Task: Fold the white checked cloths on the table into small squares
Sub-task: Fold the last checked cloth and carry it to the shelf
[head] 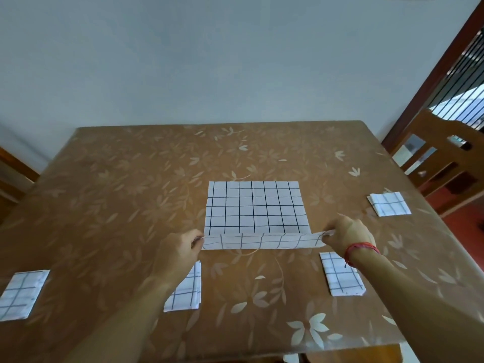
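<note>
The left hand and the right hand each pinch one near corner of the open checked cloth, with the fingers closed tight on the fabric. Between the two sets of fingers the near edge is raised off the surface and turned over as a narrow strip, showing its paler underside. Beyond the fingers the rest of the cloth lies flat.

Four folded pieces lie around it, all apart from it. The inner left square sits nearer than the left fingers, and the forearm partly covers it. The outer left square lies well out to the left. The inner right square lies just nearer than the right fingers, with its corner under the wrist, which wears a red thread band. The outer right square lies to the right of the right fingers, near the surface's edge. A wooden chair stands past that edge.
</note>
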`<state>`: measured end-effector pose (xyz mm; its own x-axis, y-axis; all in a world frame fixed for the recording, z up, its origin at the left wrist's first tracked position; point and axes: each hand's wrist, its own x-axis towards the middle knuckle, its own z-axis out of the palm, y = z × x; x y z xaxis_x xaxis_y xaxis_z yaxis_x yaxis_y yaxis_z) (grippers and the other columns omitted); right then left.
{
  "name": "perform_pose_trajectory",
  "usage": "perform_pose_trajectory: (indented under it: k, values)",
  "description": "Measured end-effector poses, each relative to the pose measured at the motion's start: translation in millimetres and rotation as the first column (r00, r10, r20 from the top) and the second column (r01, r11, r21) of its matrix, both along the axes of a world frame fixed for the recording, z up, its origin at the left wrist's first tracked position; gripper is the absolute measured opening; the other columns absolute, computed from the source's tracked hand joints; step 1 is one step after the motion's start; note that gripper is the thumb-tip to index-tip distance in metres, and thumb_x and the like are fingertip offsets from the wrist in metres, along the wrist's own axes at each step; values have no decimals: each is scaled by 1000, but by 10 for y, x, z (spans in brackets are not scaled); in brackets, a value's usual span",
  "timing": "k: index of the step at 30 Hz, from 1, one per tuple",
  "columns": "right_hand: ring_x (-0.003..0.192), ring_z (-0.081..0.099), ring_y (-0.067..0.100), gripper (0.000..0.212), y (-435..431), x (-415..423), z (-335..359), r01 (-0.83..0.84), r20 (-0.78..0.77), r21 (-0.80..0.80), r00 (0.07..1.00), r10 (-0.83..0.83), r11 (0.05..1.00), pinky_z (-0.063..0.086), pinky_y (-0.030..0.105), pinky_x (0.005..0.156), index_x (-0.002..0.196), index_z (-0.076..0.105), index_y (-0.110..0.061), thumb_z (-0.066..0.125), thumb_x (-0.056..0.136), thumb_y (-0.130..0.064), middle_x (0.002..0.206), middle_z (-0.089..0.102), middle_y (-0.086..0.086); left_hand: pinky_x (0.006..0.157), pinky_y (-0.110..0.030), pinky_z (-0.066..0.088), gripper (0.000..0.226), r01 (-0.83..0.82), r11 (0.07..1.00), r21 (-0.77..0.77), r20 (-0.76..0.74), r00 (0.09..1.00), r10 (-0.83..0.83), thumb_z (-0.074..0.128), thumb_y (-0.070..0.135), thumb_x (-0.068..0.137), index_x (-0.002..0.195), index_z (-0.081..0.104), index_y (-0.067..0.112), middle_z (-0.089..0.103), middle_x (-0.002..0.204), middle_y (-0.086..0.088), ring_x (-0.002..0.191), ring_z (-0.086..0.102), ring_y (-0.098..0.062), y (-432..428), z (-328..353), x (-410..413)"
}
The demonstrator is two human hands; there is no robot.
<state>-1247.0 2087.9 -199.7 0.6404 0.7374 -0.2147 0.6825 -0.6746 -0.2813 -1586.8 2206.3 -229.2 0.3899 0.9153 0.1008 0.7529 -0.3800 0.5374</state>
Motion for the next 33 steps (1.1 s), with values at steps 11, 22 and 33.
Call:
perform_pose_trajectory:
  k: [11,22,33]
  values:
    - [62,67,21,11,505,206,-55,155,-239,178,965,-111,972,57,32,59,63,68,-23,64,73,-24,59,67,2,55,-26,45,17,-77,994,-74,61,995,82,63,17,91,76,64,23,59,58,2,56,57,-15,559,-57,298]
    - [50,67,12,12,1459,577,-577,286,-302,230,930,-211,930,45,18,46,70,70,-13,65,77,-20,60,69,6,101,-30,39,42,-17,987,158,32,999,12,66,19,88,129,55,13,54,131,0,121,49,-19,924,-456,675]
    - [90,68,28,26,1938,728,-1071,293,-234,216,942,-242,931,54,32,81,100,72,-21,71,74,-24,94,72,8,90,-30,54,53,480,875,58,-310,842,-441,47,48,83,122,67,19,55,139,-2,122,56,-17,74,-1357,1039]
